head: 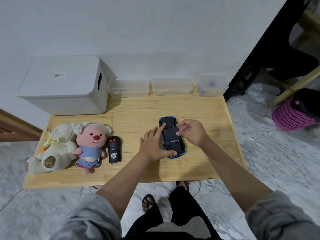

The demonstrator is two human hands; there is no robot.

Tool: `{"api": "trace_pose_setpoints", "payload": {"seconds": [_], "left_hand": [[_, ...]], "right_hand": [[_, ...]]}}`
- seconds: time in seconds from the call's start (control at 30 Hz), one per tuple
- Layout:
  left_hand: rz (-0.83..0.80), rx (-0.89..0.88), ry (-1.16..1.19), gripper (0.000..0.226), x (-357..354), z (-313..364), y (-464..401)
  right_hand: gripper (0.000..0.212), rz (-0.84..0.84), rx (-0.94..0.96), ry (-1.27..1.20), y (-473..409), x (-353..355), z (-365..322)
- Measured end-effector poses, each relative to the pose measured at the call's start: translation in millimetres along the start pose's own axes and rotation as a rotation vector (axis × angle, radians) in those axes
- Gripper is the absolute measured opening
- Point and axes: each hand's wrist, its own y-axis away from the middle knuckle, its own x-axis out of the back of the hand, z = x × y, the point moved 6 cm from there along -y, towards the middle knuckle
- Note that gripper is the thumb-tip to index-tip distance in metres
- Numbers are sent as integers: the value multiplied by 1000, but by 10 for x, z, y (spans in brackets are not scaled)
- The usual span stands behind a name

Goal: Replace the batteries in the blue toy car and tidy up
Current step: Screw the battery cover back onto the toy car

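Blue plastic edges frame the black underside of the toy car (171, 135), which lies upside down on the pale wooden table (199, 110), between our two hands. A small strip of print runs across its chassis just below our right fingertips, too small for us to read.

Left of our left hand (152, 146) lies a black remote control (114, 149) with two red buttons; we read "27MHz" on it above a white emblem. Further left sit a pink plush toy (91, 144) in a blue dress and a cream plush bear (57, 148). Beyond our fingers, against the wall, a white lidded bin (65, 85) carries a small label we cannot make out, and three clear plastic boxes (171, 85) stand in a row beside it.

Our left hand lies flat, fingers straight and spread, the forefinger stretched up onto the car's underside near its far end and the thumb resting by its near end. Our right hand (192, 132) arches over the car's right side, fingers curled, thumb and forefinger touching the edge of the black battery cover (170, 133); whether they actually pinch it we cannot tell. Both forearms are bare, grey sleeves pushed up.
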Motion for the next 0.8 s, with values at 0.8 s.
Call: {"api": "trace_pose_setpoints", "payload": {"seconds": [0.8], "left_hand": [[232, -146, 23, 119, 69, 64, 144]], "right_hand": [[26, 12, 19, -99, 40, 10, 99]]}}
